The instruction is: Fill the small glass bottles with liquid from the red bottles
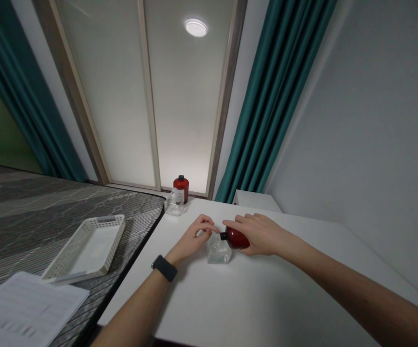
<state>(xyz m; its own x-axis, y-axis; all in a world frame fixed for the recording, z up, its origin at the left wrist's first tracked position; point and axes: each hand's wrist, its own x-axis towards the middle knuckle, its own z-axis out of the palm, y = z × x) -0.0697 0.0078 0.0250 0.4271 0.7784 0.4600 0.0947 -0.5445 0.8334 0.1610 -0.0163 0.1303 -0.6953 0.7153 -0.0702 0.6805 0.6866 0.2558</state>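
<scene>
Red bottle (238,239), lying sideways in the wrapped right hand (261,233), points its black top (224,236) leftward over the clear container (219,255) — half-curled left hand (197,235) beside that container, hold unclear.

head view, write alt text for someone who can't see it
A person's right hand holds a dark red bottle tipped sideways, its black top by a clear container on a white table; the left hand is close by. Behind stands another red bottle.
</scene>
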